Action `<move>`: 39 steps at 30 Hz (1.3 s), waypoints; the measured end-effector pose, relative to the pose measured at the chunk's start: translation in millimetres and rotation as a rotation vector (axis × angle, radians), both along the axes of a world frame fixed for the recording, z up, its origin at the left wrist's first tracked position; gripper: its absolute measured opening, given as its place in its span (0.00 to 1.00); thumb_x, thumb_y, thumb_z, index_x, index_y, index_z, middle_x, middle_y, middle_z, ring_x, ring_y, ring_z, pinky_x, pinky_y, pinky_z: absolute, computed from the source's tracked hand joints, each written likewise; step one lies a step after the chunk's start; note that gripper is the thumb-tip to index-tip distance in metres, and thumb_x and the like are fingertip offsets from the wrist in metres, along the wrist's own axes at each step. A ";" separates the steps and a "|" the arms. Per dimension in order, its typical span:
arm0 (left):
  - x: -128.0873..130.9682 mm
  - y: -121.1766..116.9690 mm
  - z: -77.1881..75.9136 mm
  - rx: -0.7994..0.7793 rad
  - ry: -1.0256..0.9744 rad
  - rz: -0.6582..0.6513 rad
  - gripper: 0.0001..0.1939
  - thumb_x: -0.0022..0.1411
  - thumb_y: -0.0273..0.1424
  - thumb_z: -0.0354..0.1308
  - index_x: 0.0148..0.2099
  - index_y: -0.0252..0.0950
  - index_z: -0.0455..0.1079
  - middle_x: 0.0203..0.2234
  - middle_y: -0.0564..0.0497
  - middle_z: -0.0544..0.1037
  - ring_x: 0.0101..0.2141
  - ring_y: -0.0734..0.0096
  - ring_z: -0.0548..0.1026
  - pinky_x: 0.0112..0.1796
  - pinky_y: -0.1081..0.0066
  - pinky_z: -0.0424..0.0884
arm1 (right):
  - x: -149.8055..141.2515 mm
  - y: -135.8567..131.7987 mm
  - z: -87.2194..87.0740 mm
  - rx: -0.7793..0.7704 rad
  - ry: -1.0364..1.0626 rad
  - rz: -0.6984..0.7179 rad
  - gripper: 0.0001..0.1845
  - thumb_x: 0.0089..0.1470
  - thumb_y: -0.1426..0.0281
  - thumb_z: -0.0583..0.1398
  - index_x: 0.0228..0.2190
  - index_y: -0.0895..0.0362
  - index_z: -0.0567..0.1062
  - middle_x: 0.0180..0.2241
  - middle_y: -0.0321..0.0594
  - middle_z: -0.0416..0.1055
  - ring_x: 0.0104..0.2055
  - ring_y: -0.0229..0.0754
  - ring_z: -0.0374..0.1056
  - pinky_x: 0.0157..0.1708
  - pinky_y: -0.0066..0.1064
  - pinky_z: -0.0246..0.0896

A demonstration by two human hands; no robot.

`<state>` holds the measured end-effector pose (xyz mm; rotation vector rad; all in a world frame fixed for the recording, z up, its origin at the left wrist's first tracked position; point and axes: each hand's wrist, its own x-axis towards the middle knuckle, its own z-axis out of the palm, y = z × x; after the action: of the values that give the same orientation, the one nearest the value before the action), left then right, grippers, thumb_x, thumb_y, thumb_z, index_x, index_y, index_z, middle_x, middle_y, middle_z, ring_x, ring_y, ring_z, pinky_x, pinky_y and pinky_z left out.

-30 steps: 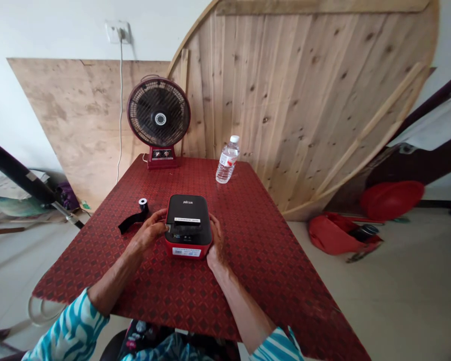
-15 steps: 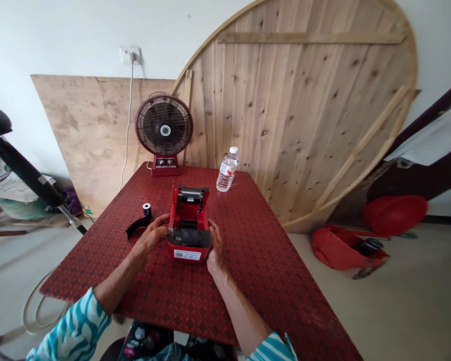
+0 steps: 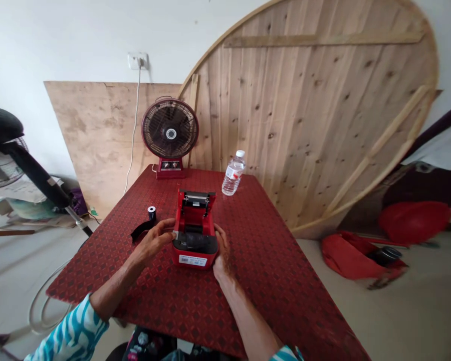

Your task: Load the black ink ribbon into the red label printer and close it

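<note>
A red and black label printer stands on the patterned red table, its lid raised and its inside showing. My left hand holds its left side, thumb at the front top corner. On the opposite side, my right hand is wrapped along the wall, some fingers hidden behind it. A small roll with a white core and a black strip trailing from it lies left of the printer, just beyond my left hand.
A clear water bottle and a dark red fan stand at the table's back. Behind it leans a large round wooden board. A black floor fan is at the left, a red bag on the floor at the right.
The whole view has shifted slightly, so things sit a little further right. My left thumb has come up onto the printer's top corner. My right hand keeps its place on the side.
</note>
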<state>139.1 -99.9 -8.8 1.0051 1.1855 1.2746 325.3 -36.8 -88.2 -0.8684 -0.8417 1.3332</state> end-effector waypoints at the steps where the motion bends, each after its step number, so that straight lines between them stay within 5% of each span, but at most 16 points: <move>1: -1.1 -0.9 -0.3 0.004 0.005 0.001 0.27 0.51 0.37 0.66 0.53 0.36 0.69 0.41 0.45 0.80 0.45 0.56 0.76 0.46 0.62 0.68 | -0.4 -0.1 0.7 -0.007 0.005 -0.001 0.26 0.46 0.51 0.63 0.43 0.53 0.75 0.39 0.38 0.76 0.39 0.45 0.69 0.39 0.35 0.61; 6: -13.4 -4.4 -3.7 0.018 -0.003 0.099 0.27 0.51 0.43 0.67 0.52 0.38 0.71 0.51 0.42 0.75 0.51 0.54 0.73 0.47 0.64 0.68 | -0.8 0.3 2.7 0.012 0.007 -0.005 0.26 0.47 0.51 0.62 0.43 0.53 0.75 0.44 0.40 0.75 0.45 0.47 0.69 0.45 0.37 0.60; 12: -18.4 -1.8 2.4 0.010 -0.003 0.167 0.28 0.46 0.43 0.71 0.49 0.37 0.74 0.46 0.43 0.78 0.49 0.56 0.74 0.47 0.65 0.68 | -0.9 -0.1 4.0 0.019 -0.002 0.003 0.25 0.48 0.51 0.61 0.44 0.52 0.75 0.46 0.40 0.75 0.49 0.49 0.68 0.46 0.38 0.61; 16: -2.9 11.5 18.9 0.061 0.019 0.127 0.28 0.45 0.42 0.72 0.47 0.36 0.73 0.46 0.43 0.79 0.48 0.56 0.75 0.46 0.65 0.69 | -0.5 1.0 2.8 0.021 -0.018 -0.002 0.24 0.48 0.52 0.61 0.44 0.52 0.76 0.47 0.40 0.74 0.51 0.50 0.67 0.46 0.38 0.61; 22: -2.5 32.5 41.3 0.225 0.102 0.284 0.26 0.45 0.42 0.70 0.46 0.37 0.75 0.43 0.45 0.80 0.46 0.60 0.75 0.43 0.70 0.69 | -1.2 4.3 -1.4 0.036 -0.015 -0.013 0.23 0.49 0.52 0.61 0.43 0.52 0.77 0.46 0.39 0.75 0.50 0.50 0.67 0.45 0.38 0.63; 28: -18.8 18.9 35.5 0.149 0.135 0.316 0.26 0.47 0.43 0.69 0.48 0.39 0.74 0.41 0.50 0.80 0.38 0.68 0.76 0.34 0.75 0.69 | -2.3 3.2 2.8 0.046 -0.001 -0.021 0.22 0.49 0.53 0.62 0.43 0.51 0.77 0.46 0.39 0.75 0.50 0.49 0.67 0.46 0.38 0.62; 34: -7.5 10.8 26.1 0.104 0.263 0.224 0.24 0.45 0.44 0.70 0.43 0.38 0.77 0.35 0.48 0.80 0.34 0.65 0.75 0.34 0.71 0.69 | -2.7 1.9 8.1 0.045 0.007 -0.003 0.22 0.50 0.53 0.61 0.43 0.52 0.77 0.47 0.39 0.74 0.51 0.49 0.66 0.49 0.39 0.60; 39: 17.3 44.3 45.6 0.260 0.562 -0.093 0.07 0.49 0.32 0.67 0.34 0.42 0.80 0.34 0.48 0.81 0.40 0.59 0.76 0.44 0.69 0.67 | -3.2 2.6 6.8 0.025 -0.003 -0.013 0.22 0.50 0.54 0.61 0.43 0.51 0.77 0.48 0.38 0.74 0.50 0.49 0.66 0.49 0.39 0.61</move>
<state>156.4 -55.6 36.8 1.6659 1.3883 1.1228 322.1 -34.2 -81.4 -0.8547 -0.8524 1.3079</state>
